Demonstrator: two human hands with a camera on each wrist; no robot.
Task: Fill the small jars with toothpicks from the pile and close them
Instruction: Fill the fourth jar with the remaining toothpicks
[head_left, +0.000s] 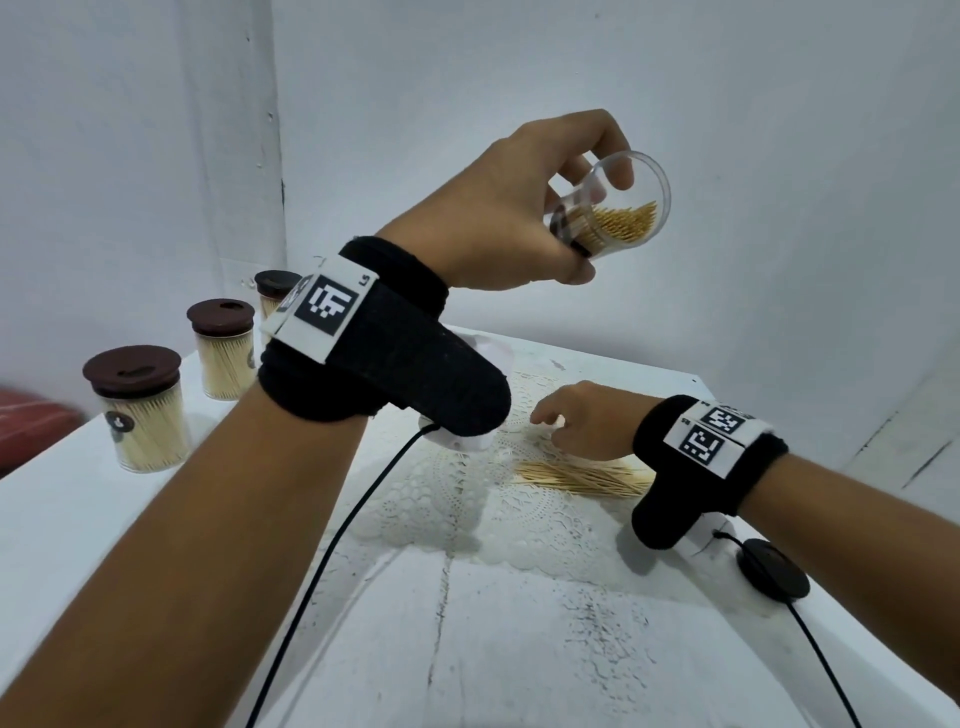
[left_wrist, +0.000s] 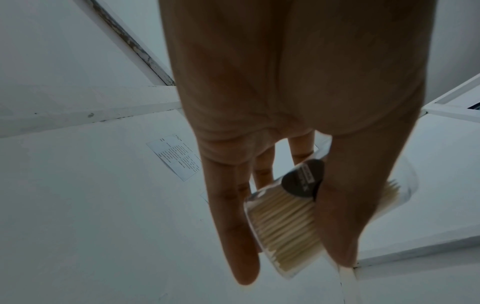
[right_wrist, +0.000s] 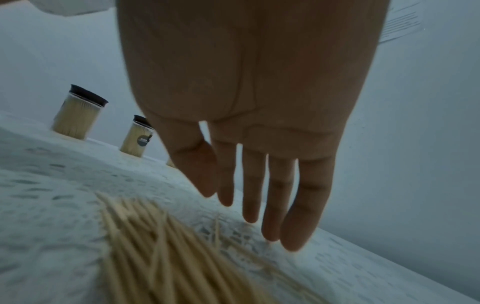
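Three capped jars (head_left: 139, 410) stand packed with toothpicks along the far left of the counter (head_left: 519, 649), and a fourth, the open jar (head_left: 613, 208), is up in the air. Her left hand (head_left: 514, 208) grasps it round the clear wall, thumb on one side and fingers on the other, tilted so the mouth faces toward her; it looks only part full. The right hand (head_left: 582, 415) is down low over the pile of toothpicks (head_left: 582, 475), fingers slack and spread, holding nothing that I can see.

That jar looks like thin clear plastic: light, stiff and smooth enough to slip, so gripping mid-wall as she does seems right, firm but not squeezing. Tipped that far, I'd guess loose sticks could slide out. The toothpicks themselves weigh next to nothing, are thin, pointed and quick to scatter or snag in the lace mat (head_left: 467, 499) beneath them. Best taken, I'd say, as a bundle pinched across the middle, all lying one way. A dark lid (head_left: 774, 569) lies on the counter by her right wrist.
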